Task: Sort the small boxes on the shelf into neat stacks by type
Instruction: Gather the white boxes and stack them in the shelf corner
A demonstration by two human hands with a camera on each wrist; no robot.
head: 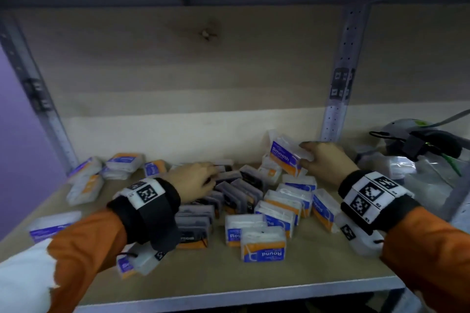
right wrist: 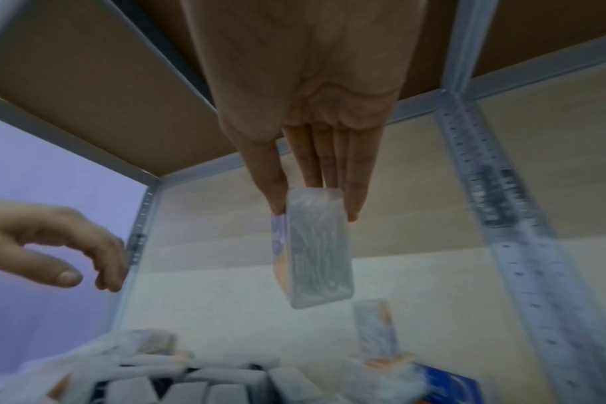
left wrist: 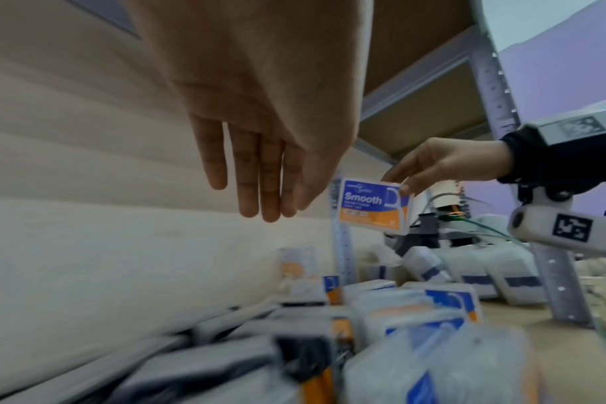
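Small boxes lie jumbled on the wooden shelf. Dark grey boxes fill the middle, and blue-and-orange "Round" boxes lie to their right. My right hand pinches a blue-and-orange "Smooth" box by one end and holds it above the pile near the back wall. In the right wrist view the thumb and fingers clamp that box. My left hand hovers over the grey boxes. Its fingers are straight and hold nothing.
More blue-and-orange boxes lie scattered at the back left, and one near the front left. A perforated metal upright stands behind my right hand. Plastic bags and a black device crowd the right end. The shelf's metal front edge is near me.
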